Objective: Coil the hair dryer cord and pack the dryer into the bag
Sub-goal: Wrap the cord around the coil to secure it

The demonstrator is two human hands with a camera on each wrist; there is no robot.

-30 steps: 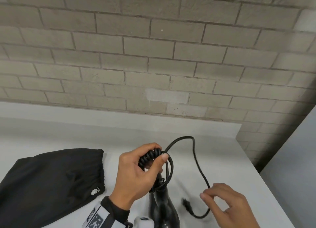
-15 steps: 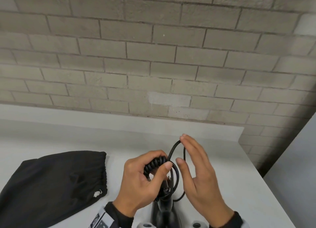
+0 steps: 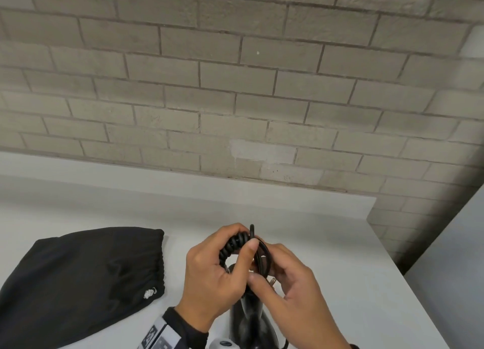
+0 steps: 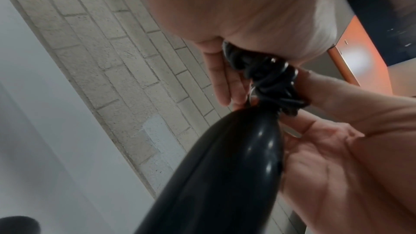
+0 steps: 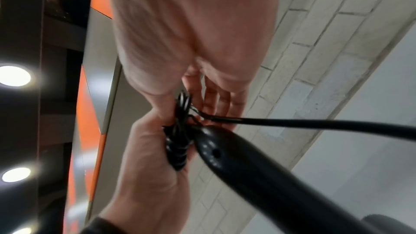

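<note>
Head view: the left hand (image 3: 217, 272) grips the coiled cord (image 3: 237, 246) above the dryer (image 3: 248, 322), thumb pressed over the loops. The right hand (image 3: 296, 288) is closed against the coil from the other side, its fingers curled round the last strands, with what looks like the plug's metal prong (image 3: 272, 280) peeking out by the thumb. A second ago that hand was low on the surface (image 3: 340, 257), drawing in a long slack loop; half a second ago it was raised, flat-fingered, beside the bundle. The loose loop is gone now, so the winding looks nearly finished and only the tail end needs tucking. The bag (image 3: 78, 278) lies flat to the left on the surface, its gathered mouth facing the hands, apart from them; the dryer is not yet in it.

Left wrist view: the glossy dryer handle (image 4: 225, 175) runs up to the bunched cord (image 4: 270, 81), which sits clamped between the left hand's fingers (image 4: 218, 77) and the right hand (image 4: 337, 140) below.

Right wrist view: both hands meet on the cord bundle (image 5: 178, 141) at the handle's end (image 5: 236, 163). One strand (image 5: 315, 124) runs out taut to the right; where it ends is out of frame. My guess is that the packing step comes next, once the end is secured.
</note>
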